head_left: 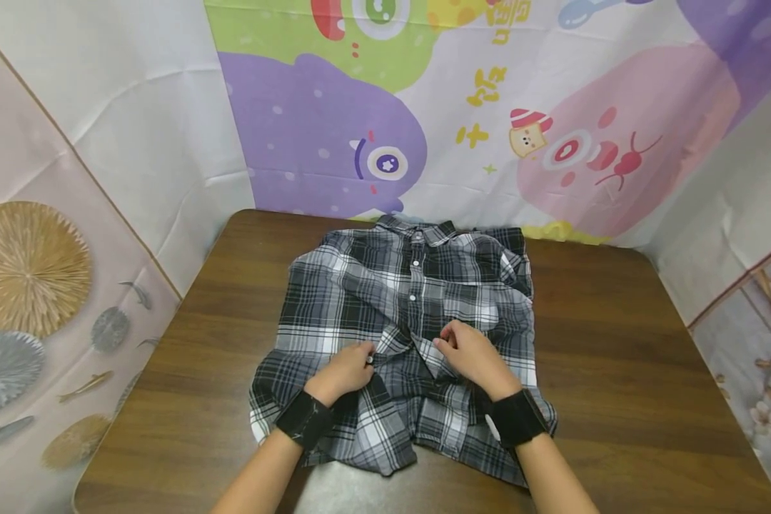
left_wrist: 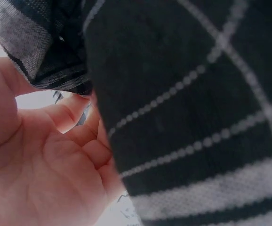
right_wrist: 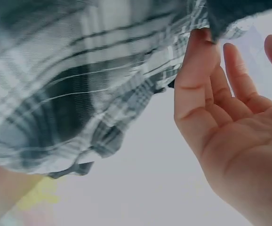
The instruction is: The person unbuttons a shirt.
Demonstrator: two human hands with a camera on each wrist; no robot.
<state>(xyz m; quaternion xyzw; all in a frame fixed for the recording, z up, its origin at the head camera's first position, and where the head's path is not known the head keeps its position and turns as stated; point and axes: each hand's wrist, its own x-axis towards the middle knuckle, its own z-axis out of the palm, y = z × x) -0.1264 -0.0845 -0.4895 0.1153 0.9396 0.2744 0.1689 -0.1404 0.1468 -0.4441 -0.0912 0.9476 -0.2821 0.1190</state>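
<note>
A black, grey and white plaid shirt (head_left: 334,307) lies front up, its collar toward the far edge. White buttons run down from the collar; the lower front is parted and rumpled. My left hand (head_left: 345,371) pinches the edge of the lower front beside a small button (head_left: 369,359). In the left wrist view, hanging cloth (left_wrist: 188,117) hides part of that hand's fingers. Over the other front edge is my right hand (head_left: 477,357), its fingers loosely bent and thumb apart. In the right wrist view a fingertip of the right hand (right_wrist: 230,127) meets the cloth.
The shirt lies on a brown wooden table (head_left: 617,357) with rounded corners. A cartoon-printed curtain (head_left: 334,128) hangs behind the far edge. Patterned cloth panels (head_left: 103,214) stand to the left and right. Black bands (head_left: 519,417) wrap both wrists.
</note>
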